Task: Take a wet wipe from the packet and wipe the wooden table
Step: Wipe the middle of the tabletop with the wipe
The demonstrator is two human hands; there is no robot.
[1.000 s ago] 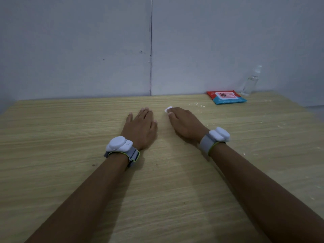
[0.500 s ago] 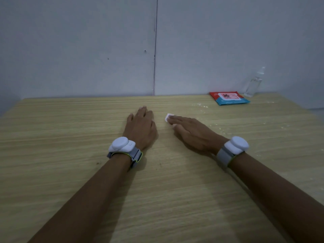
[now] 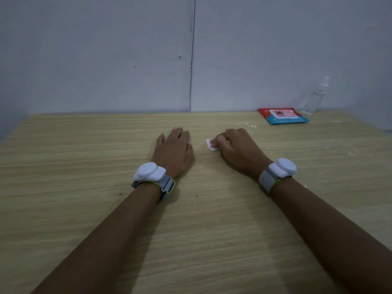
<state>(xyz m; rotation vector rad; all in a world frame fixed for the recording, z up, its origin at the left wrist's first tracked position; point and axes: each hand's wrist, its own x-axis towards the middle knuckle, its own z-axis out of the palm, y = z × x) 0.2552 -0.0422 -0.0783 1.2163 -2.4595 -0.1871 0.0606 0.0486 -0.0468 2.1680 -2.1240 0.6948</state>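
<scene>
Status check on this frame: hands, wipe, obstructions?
Left hand flat on table. Right hand gripping wet wipe against the wood. Packet and bottle far right, clear.

Light wooden table (image 3: 212,230) against the wall, wipe packet (image 3: 283,116) flat at far right, clear bottle (image 3: 314,98) upright just behind, white crumbs (image 3: 249,124) nearby

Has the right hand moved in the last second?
Yes. The right hand, gripping the wipe, has slid rightward, away from the flat left hand and nearer the packet.
</scene>
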